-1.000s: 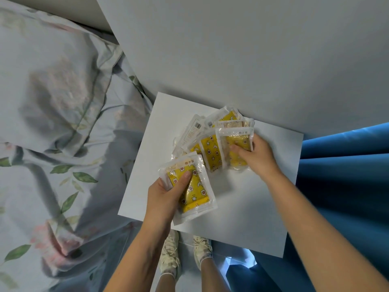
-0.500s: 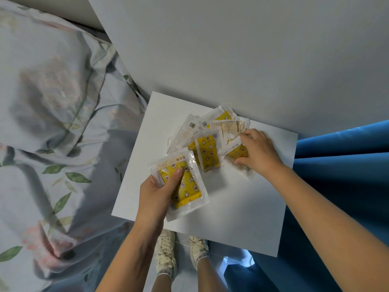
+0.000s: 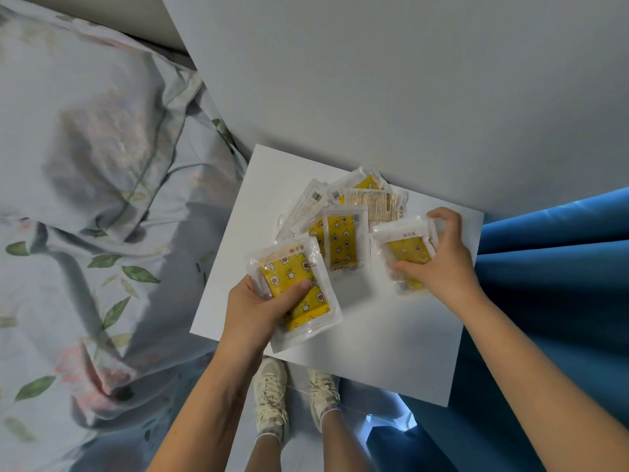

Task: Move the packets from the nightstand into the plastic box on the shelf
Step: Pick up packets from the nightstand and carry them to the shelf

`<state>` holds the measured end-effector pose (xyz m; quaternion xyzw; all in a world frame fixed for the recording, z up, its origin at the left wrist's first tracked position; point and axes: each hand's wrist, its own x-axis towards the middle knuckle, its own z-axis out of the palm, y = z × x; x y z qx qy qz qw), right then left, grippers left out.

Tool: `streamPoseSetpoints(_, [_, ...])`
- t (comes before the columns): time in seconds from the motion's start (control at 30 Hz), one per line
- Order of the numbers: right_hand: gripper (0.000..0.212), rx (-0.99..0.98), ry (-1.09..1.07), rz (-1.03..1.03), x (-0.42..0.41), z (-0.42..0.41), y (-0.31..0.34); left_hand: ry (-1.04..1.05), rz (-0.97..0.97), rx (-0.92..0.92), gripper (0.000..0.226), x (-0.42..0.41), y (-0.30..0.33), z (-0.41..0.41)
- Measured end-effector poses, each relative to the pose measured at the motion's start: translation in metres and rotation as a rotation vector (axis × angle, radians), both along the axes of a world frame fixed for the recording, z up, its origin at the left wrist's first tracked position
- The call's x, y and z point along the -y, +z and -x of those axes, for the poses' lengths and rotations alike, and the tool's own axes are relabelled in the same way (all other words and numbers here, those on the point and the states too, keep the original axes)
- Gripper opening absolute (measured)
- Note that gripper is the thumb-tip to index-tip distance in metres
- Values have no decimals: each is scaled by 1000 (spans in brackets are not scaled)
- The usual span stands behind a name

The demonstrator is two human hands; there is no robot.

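Note:
Several clear packets with yellow star-patterned contents lie in a pile [image 3: 343,216] at the back of the white nightstand [image 3: 391,335]. My left hand [image 3: 258,311] grips one yellow packet [image 3: 296,287] over the nightstand's front left part, thumb pressed on its face. My right hand [image 3: 439,257] holds a second packet [image 3: 405,253] by its right edge, just right of the pile. The plastic box and the shelf are out of view.
A bed with floral bedding [image 3: 85,199] borders the nightstand on the left. A blue curtain [image 3: 551,284] hangs on the right. A grey wall [image 3: 374,80] runs behind. My feet in pale sneakers [image 3: 296,400] stand below the nightstand's front edge.
My right hand has pulled one packet out of the pile toward the right and now grips it. My left hand keeps hold of its packet, barely shifted.

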<state>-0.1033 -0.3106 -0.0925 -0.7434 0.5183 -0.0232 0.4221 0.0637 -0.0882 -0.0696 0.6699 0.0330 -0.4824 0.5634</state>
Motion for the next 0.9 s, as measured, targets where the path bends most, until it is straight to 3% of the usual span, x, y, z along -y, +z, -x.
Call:
streamPoseSetpoints(0.1, [72, 210, -268, -303, -10, 5, 34, 19, 35, 33, 52, -4, 22, -1])
streamPoseSetpoints(0.17, [62, 303, -288, -429, -23, 4, 61, 23, 96, 90, 63, -7, 46, -3])
streamPoseSetpoints(0.27, [64, 369, -161, -458, -49, -8, 114, 48, 159, 165, 71, -19, 99, -10])
streamPoseSetpoints(0.37, [42, 396, -22, -543, -72, -22, 164, 99, 186, 220, 56, -41, 158, -15])
streamPoseSetpoints(0.67, [23, 494, 244, -591, -134, -56, 335, 367, 208, 379, 55, -124, 302, 10])
streamPoseSetpoints(0.8, [43, 542, 402, -619, -180, -73, 400, 483, 239, 405, 63, -170, 354, 27])
streamPoseSetpoints(0.9, [45, 577, 524, -630, -221, -85, 435, 580, 243, 451, 66, -220, 388, 38])
